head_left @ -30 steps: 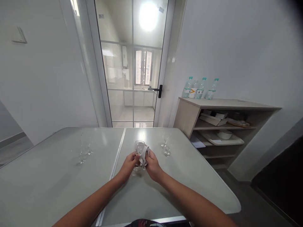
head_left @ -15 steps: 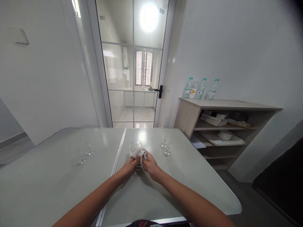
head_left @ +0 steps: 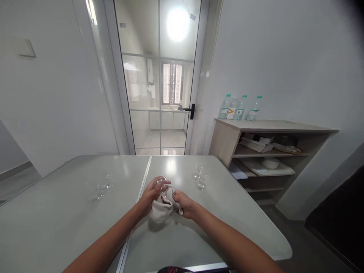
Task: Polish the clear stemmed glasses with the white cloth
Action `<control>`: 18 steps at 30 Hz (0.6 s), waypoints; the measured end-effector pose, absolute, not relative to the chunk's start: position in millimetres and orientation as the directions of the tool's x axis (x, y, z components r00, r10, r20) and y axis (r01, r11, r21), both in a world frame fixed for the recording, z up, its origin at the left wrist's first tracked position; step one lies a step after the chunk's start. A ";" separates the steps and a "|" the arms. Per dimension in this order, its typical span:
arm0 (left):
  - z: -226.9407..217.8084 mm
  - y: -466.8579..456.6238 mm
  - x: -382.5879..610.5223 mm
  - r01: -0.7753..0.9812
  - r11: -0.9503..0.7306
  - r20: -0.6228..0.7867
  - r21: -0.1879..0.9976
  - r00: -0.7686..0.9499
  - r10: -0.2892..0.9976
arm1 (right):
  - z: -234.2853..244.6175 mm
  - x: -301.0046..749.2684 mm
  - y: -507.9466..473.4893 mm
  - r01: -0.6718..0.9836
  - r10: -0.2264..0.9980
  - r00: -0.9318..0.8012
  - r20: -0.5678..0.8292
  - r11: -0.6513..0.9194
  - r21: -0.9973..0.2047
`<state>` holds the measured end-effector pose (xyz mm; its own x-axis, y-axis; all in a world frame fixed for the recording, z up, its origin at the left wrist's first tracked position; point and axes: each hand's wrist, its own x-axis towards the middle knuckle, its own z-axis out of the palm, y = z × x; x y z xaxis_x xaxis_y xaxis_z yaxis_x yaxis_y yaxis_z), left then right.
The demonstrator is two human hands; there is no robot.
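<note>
My left hand is wrapped around the bowl of a clear stemmed glass, which is tilted above the table. My right hand grips a white cloth bunched about the lower part of the glass. The cloth hangs in a loose fold between both hands, hiding the stem and foot. To the right, clear stemmed glasses stand close together on the table. More clear stemmed glasses stand on the left side, their bowls hard to make out against the tabletop.
The grey table has a metal seam running front to back. Behind it is a glazed door with a black handle. A wooden shelf unit at right carries several bottles, with a tray and bowl below.
My left hand has shifted from the glass's lower part up onto its bowl. The glass has gone from nearly upright to tilted, and more cloth now hangs toward me.
</note>
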<state>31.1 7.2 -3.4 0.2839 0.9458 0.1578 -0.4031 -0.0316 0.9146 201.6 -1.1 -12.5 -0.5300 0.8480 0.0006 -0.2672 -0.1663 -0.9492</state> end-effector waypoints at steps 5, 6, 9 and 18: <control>-12.5 8.7 41.9 -0.238 -0.192 0.214 0.952 0.070 0.974 | -15.4 206.7 1.5 -0.002 0.912 -0.402 0.081 0.088 -0.996; -13.7 8.2 44.2 -0.202 -0.217 0.228 0.955 0.033 0.973 | -16.8 206.8 1.0 0.114 0.937 -0.320 0.138 0.182 -0.977; -15.6 7.0 47.0 -0.162 -0.249 0.251 0.955 -0.004 0.968 | -20.2 204.6 -0.4 0.210 0.953 -0.243 0.182 0.234 -0.949; -11.9 7.2 37.4 -0.214 -0.221 0.255 0.952 0.153 0.955 | -10.4 208.6 -0.7 -0.098 0.831 -0.557 0.009 -0.055 -0.994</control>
